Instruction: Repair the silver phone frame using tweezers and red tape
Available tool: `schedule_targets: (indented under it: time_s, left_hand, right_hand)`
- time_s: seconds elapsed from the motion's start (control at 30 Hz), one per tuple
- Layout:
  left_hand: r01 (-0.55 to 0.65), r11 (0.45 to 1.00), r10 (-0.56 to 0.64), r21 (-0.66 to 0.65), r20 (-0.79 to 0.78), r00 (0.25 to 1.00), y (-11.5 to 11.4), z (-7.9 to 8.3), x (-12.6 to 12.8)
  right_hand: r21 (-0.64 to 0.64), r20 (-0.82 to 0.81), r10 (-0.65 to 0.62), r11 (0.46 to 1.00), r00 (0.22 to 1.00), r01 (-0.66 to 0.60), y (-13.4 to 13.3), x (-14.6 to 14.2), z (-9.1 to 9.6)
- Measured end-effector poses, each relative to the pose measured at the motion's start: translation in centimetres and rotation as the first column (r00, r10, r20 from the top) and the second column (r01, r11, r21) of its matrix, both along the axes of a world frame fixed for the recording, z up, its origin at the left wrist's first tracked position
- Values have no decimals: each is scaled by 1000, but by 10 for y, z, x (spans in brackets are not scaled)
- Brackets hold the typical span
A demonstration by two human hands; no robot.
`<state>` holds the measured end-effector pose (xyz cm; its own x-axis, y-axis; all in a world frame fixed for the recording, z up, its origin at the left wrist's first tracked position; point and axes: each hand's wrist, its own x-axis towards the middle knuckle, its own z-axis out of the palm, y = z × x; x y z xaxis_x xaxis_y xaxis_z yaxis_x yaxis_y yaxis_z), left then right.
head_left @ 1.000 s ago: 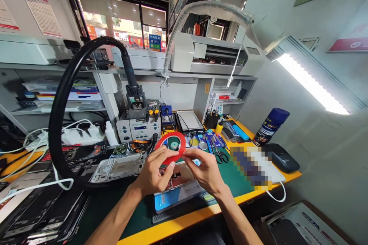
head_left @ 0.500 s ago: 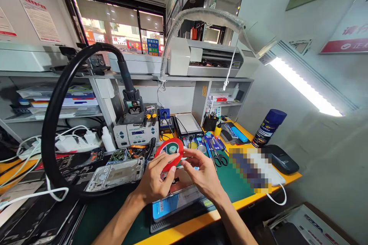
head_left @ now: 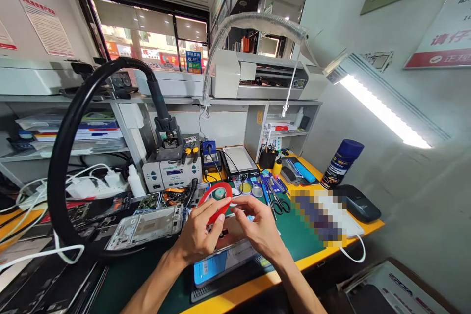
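Note:
My left hand (head_left: 200,233) is closed on a roll of red tape (head_left: 225,190), held tilted above the work mat. Thumb and fingers of my right hand (head_left: 262,228) come together in a pinch at the roll's right edge. Whatever is between those fingertips is too small to make out. Beneath both hands lies an opened device with a copper-coloured panel (head_left: 232,225), partly covered by the fingers. Nearer to me, a blue flat piece with a barcode label (head_left: 206,271) rests on a dark perforated strip (head_left: 203,292).
Scissors (head_left: 281,205) and slim tools lie right of the hands on the green mat (head_left: 294,243). A phone frame (head_left: 149,228) sits at left, under a thick black hose (head_left: 61,157). A spray can (head_left: 340,164) stands at the right; a bright lamp (head_left: 384,110) hangs above.
The roll of tape has tipped and dropped slightly in my left hand, its ring looking narrower. My right hand keeps its pinch beside it. The whole view has shifted a little.

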<state>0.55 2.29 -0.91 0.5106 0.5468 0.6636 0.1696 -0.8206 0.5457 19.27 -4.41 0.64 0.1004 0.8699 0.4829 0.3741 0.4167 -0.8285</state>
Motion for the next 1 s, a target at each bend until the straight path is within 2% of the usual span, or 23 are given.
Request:
schedule_targets:
  time_s: [0.17,0.23,0.3,0.4,0.5,0.57,0.67,0.77,0.9,1.0]
  left_hand:
    - [-3,999,3,-35,0,1000,0,0,0]
    - [-4,999,4,-54,14,1000,0,-1,-1]
    - [0,997,2,-79,27,1000,1,-1,-2]
    - [13,992,-5,-129,57,998,1,0,-3]
    - [31,981,-12,-190,100,995,0,3,-3]
    - [39,971,-8,-235,132,991,0,5,-2]
    - [44,951,15,-306,187,982,0,6,-1]
    - [63,923,28,-379,232,972,2,5,-1]
    - [93,888,33,-450,264,964,5,6,-2]
    - [113,868,32,-483,282,959,5,6,-3]
  right_hand:
    - [-10,17,-27,1000,999,27,-2,-6,0]
    - [-30,29,-69,997,997,70,-1,0,-1]
    - [-55,50,-153,986,987,156,2,20,-3]
    - [-80,104,-316,942,943,325,7,72,-8]
    - [-73,142,-383,915,913,396,8,119,-18]
    - [-45,148,-406,908,902,416,7,133,-28]
    - [6,136,-440,896,888,443,10,133,-41]
    - [50,110,-479,878,871,476,16,128,-47]
    - [78,79,-508,861,858,502,20,131,-43]
    - [64,72,-479,878,875,475,14,136,-36]
